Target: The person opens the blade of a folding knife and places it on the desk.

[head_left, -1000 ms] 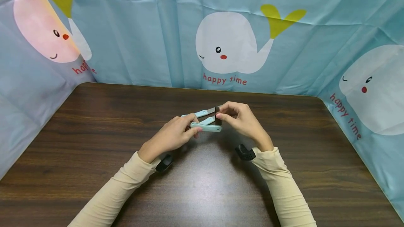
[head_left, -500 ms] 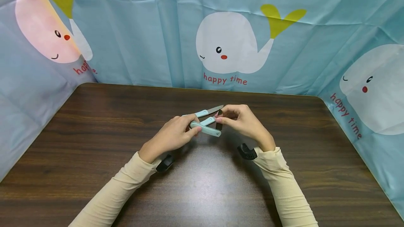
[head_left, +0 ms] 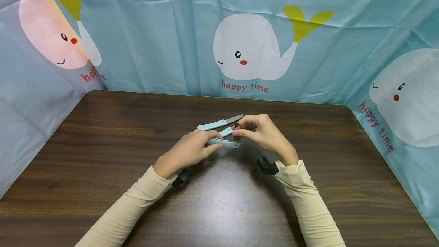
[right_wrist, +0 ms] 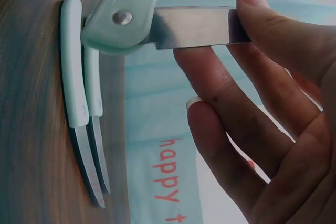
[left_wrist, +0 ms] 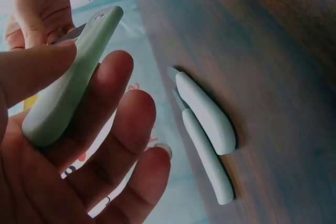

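A mint-green folding knife (head_left: 229, 143) is held between both hands, its blade swung out at an angle from the handle. My left hand (head_left: 189, 149) grips the handle (left_wrist: 79, 80) between thumb and index finger, the other fingers loosely bent. With thumb and fingers my right hand (head_left: 266, 134) pinches the far part of the blade (right_wrist: 194, 27); the tip is hidden behind the thumb. A round rivet (right_wrist: 123, 18) shows at the pivot. Just beyond the hands, two similar knives lie unfolded side by side on the table: one farther (head_left: 212, 125), one nearer (head_left: 225, 132).
The dark wood-grain table (head_left: 103, 163) has a light glare near its front middle. Behind it hangs a blue curtain (head_left: 144, 41) with whale prints and "happy time" lettering. Both wrists carry black devices, the right one (head_left: 267, 166) beside the cuff.
The knife handle tilts down at its pivot end, then levels again, as the right hand and blade shift slightly lower. The left hand has moved slightly, uncovering more of the farther knife's handle.
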Motion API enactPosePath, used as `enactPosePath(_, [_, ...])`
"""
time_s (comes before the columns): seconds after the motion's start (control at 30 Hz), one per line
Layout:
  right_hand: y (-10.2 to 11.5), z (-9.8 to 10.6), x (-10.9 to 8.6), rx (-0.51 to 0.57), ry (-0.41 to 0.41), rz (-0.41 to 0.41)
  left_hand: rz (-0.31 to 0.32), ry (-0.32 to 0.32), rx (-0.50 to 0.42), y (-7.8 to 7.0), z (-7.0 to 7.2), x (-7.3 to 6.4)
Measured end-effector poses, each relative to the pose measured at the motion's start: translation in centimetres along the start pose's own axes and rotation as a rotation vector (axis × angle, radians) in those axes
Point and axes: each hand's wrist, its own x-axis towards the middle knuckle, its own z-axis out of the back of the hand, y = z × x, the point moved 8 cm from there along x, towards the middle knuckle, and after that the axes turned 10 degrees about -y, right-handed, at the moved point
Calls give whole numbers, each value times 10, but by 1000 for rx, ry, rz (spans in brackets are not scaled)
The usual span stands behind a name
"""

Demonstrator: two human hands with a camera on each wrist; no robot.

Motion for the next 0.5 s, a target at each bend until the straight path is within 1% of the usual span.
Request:
enactPosePath(0.1, [1, 0, 0, -8, 4, 16, -2, 13, 14, 0, -2, 0])
enactPosePath(0.2, [1, 0, 0, -13, 4, 25, -13, 10, 9, 0, -2, 0])
enactPosePath(0.4, [-2, 4, 1, -18, -16, 17, -33, -5, -66, -2, 0, -1])
enactPosePath(0.5, [-5, 9, 1, 17, -34, -3, -54, -38, -111, -3, 3, -1])
